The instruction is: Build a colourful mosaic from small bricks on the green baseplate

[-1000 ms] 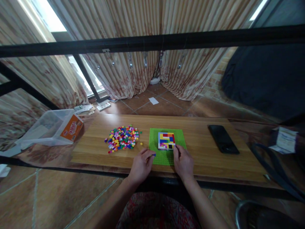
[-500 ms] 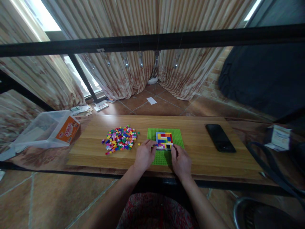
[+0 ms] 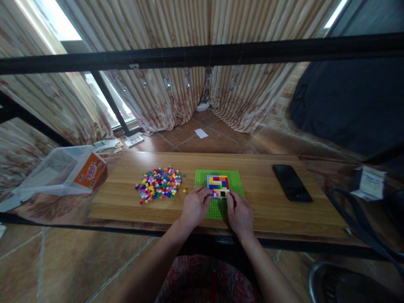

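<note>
A green studded baseplate [image 3: 216,209] lies on the wooden board, bearing a low square structure of toy bricks [image 3: 217,182] in red, yellow, blue and white. My left hand [image 3: 196,207] is at the structure's front left, thumb and fingertips pinched together at what looks like a small dark blue brick [image 3: 211,193]. The fingers partly cover that brick. At the front right corner, my right hand [image 3: 240,212] has its fingers curled in, the tips pressed against the structure's edge. Whether it also holds a loose piece is hidden.
A pile of loose bricks [image 3: 160,183] lies to the left, with a single yellow brick [image 3: 184,191] between it and the baseplate. A black phone [image 3: 292,183] rests on the right of the wooden board [image 3: 259,176]. A clear plastic bin [image 3: 57,170] stands at the far left.
My left hand has shifted slightly right along the front of the brick structure, the small blue brick at its fingertips. My right hand stays nearly in place.
</note>
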The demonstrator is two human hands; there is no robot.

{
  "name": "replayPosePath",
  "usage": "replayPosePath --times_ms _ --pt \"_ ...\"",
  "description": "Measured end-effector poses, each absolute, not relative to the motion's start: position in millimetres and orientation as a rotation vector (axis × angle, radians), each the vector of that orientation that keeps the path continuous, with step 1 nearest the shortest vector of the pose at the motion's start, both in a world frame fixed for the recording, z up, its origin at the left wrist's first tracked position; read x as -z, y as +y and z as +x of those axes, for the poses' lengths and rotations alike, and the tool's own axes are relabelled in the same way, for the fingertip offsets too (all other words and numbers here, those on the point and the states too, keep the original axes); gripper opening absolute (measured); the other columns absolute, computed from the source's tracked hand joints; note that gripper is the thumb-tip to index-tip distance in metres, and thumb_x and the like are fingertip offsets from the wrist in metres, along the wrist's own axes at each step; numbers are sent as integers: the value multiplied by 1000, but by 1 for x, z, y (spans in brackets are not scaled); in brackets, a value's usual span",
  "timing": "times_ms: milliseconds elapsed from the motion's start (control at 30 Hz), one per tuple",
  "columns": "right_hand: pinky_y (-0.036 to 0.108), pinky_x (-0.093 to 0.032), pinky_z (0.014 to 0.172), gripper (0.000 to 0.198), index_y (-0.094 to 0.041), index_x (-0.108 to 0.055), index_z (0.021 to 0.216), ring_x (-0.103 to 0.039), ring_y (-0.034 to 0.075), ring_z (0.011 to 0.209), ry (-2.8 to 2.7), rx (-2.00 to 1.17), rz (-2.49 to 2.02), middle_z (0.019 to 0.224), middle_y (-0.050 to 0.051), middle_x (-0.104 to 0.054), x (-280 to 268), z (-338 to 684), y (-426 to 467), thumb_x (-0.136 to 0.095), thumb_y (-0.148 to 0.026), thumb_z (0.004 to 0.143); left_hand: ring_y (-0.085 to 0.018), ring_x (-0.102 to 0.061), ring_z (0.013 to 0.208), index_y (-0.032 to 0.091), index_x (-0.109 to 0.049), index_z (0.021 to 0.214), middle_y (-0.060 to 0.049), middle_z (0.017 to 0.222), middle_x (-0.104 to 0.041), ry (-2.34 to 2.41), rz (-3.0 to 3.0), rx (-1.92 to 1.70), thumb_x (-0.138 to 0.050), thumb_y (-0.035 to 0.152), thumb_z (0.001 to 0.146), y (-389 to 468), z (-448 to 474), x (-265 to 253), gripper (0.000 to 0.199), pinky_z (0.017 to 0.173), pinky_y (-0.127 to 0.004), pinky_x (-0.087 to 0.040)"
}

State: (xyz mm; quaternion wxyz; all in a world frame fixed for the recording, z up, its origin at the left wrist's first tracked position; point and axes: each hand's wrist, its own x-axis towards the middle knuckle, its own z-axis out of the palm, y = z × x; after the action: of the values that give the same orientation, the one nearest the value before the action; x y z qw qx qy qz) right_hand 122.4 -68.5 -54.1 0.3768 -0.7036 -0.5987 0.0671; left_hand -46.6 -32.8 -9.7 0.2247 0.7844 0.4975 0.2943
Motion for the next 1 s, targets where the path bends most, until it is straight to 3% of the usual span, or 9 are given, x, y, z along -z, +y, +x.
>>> replayPosePath --times_ms 633,800,1000 --pt "36 -49 78 52 -12 -69 106 -67 25 84 -1544 -141 -1801 96 15 -74 55 122 -69 -33 -49 100 -17 -63 83 19 -70 81 -5 88 -69 1467 2492 -653 -50 23 96 -28 -42 13 25 75 -29 -47" --pt "36 -49 78 56 -12 -69 106 -67 26 85 -1538 -149 -1812 96 16 -74 54 121 -69 -31 -52 100 -19 -63 87 21 -70 87 -4 92 -70 1451 2483 -709 -51 25 95 -33 -43 16 22 80 -32 -49" --pt "36 -49 80 62 -11 -69 105 -68 26 86 -1528 -160 -1821 98 17 -74 55 122 -69 -28 -56 99 -18 -64 95 20 -66 110 -5 103 -70 1460 2212 -977 -56 16 91 -45 -48 18 22 86 -30 -51"
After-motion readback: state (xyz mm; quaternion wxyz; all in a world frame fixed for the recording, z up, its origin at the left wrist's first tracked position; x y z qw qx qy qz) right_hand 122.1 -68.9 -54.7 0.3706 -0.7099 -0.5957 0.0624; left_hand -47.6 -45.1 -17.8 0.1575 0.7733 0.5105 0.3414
